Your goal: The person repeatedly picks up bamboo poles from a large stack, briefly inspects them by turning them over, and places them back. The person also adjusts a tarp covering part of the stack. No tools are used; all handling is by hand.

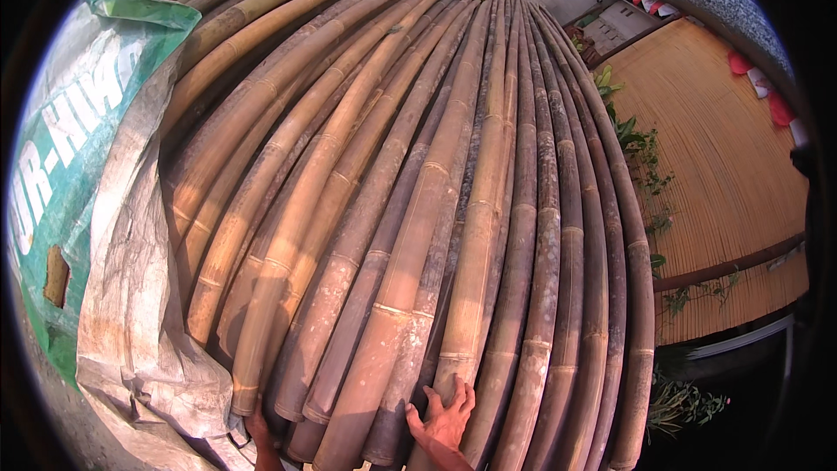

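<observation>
I use the pale sheet (126, 314) as the reference. The bamboo poles (427, 201) lie in a dense stack to the right of it, with their cut ends toward the wearer.

Right hand (443, 426): well to the right of the sheet, laid on the near end of a tan pole (469, 305). I read this grip as fingers spread apart, not clamped.

Left hand (260, 436): just right of the sheet's lower part, at the end of an orange-brown pole (264, 331). Its grip is mostly hidden; I cannot tell its state.

Handling, by my judgement: each pole is stiff, long and awkward, fairly light for its length, smooth enough to slip, and liable to split. Take hold behind a node near the cut end.
</observation>
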Available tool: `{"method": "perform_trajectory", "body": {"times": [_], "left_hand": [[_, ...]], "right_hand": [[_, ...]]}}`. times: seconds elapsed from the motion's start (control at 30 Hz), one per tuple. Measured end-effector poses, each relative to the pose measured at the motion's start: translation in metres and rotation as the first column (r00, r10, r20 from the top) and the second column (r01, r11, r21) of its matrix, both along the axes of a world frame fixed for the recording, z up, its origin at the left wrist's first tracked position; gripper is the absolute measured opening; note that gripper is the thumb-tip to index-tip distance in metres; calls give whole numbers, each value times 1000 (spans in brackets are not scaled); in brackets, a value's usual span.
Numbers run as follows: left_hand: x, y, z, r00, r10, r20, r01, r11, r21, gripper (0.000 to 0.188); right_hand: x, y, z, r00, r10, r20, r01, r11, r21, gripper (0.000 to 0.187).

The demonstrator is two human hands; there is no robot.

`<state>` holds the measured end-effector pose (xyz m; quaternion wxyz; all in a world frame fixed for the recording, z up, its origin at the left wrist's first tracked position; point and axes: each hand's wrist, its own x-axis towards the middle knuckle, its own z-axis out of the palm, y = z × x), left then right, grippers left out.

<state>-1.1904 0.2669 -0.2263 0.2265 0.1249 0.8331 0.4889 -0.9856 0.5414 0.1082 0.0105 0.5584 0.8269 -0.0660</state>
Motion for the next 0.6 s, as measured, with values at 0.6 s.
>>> {"method": "perform_trajectory", "body": {"times": [0.6], "left_hand": [[-11, 15, 50, 806, 211, 552, -374, 906, 200, 53]], "right_hand": [[8, -3, 0, 995, 16, -95, -13, 999, 29, 50]]}}
